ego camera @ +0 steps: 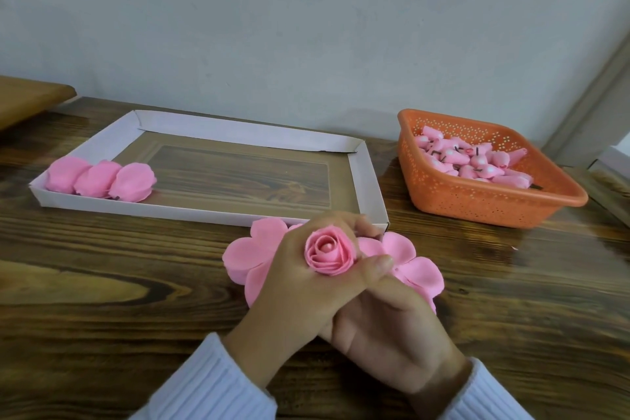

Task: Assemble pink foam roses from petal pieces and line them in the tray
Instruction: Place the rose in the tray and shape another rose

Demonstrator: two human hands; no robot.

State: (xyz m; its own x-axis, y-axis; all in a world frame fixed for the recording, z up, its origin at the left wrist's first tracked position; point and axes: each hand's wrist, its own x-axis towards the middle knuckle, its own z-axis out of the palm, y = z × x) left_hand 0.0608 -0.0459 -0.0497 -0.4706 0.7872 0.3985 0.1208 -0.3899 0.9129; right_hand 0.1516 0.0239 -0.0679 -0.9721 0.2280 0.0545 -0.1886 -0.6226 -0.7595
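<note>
A: While the left hand curls around it, where exactly does the half-built rose sit?

B: It pokes up between that hand's fingers, bloom facing the camera. It is held above the desk near the front edge, about midway along. The right hand lies under the left, palm up, with its thumb bent against the rose's right side. Its fingers are hidden beneath the left hand.

A: And under the hands?

B: A stack of flat pink petal pieces lies on the desk and spreads out on both sides of the hands. It is touching or just short of the near right corner of the white cardboard tray; I cannot tell which.

A: What is in the tray?

B: Three finished roses lie on their sides in a row, touching one another, in its near left corner.

A: Anything else?

B: An orange perforated basket stands at the desk's far right, well apart from the hands. It holds a heap of pink bud cores, some with dark stubs showing. Ribbed white sleeves cover both wrists.
</note>
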